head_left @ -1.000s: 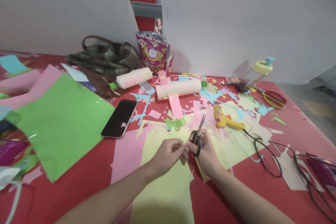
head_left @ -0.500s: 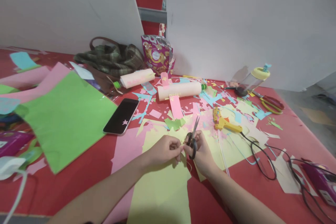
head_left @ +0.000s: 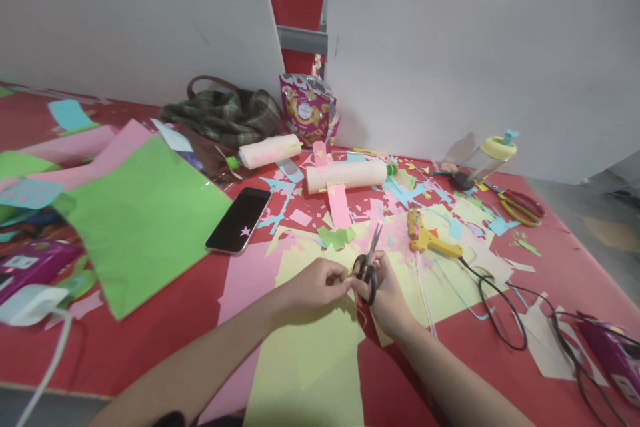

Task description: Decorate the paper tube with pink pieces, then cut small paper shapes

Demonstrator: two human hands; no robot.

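Observation:
My right hand [head_left: 387, 290] is closed around a pair of black-handled scissors [head_left: 371, 257], whose blades point up and away from me. Its thumb and fingertip meet the fingertips of my left hand [head_left: 323, 283], which is pinched shut on a small piece of yellow paper, mostly hidden by the fingers. Both hands are just above large sheets of pale yellow paper [head_left: 310, 367], which partly cover a pink sheet [head_left: 245, 280]. A green paper scrap [head_left: 336, 236] lies beyond my hands.
A phone [head_left: 239, 220] and a green sheet [head_left: 145, 220] lie left. Paper-wrapped bottles [head_left: 347, 176] lie behind, near a snack bag [head_left: 307, 110]. To the right are a yellow glue gun [head_left: 433, 240] with its black cord, a clear bottle [head_left: 483, 163] and larger scissors [head_left: 520, 205].
The view has shifted slightly, so the scene sits a little further right and lower. My hands keep nearly the same pose, fingertips together, with the scissors still in my right hand.

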